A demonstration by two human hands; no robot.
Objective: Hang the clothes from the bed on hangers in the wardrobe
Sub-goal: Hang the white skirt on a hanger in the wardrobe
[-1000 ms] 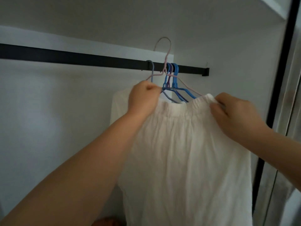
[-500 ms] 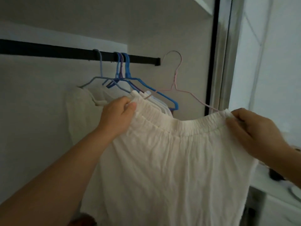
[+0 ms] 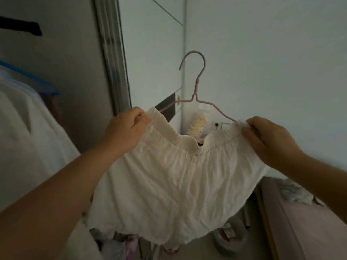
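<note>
- The left hand (image 3: pixel 125 131) pinches one end of the gathered elastic waistband of the white crinkled cotton shorts (image 3: pixel 172 186), thumb and fingers clamped on the cloth and, it seems, on the hanger's arm tucked inside.
- The right hand (image 3: pixel 266 136) grips the opposite end of the waistband the same way, so the garment hangs spread between the two hands.
- The thin pink wire hanger (image 3: pixel 195 89) rises above and between the hands, its hook free in the air and its two arms running down into the waistband.
- A second ago this hook stood up by the black wardrobe rail (image 3: pixel 20 28) among the blue hangers; now the rail is far off to the left of the left hand and the shorts face the pale wall (image 3: pixel 262 53) outside the wardrobe.
- I judge this means the shorts are not yet hung: the person has carried them away from the rail, probably to settle the waistband on the hanger.
- Beyond the left forearm, a white garment (image 3: pixel 28 132) already hangs on a blue hanger (image 3: pixel 28 76).
</note>
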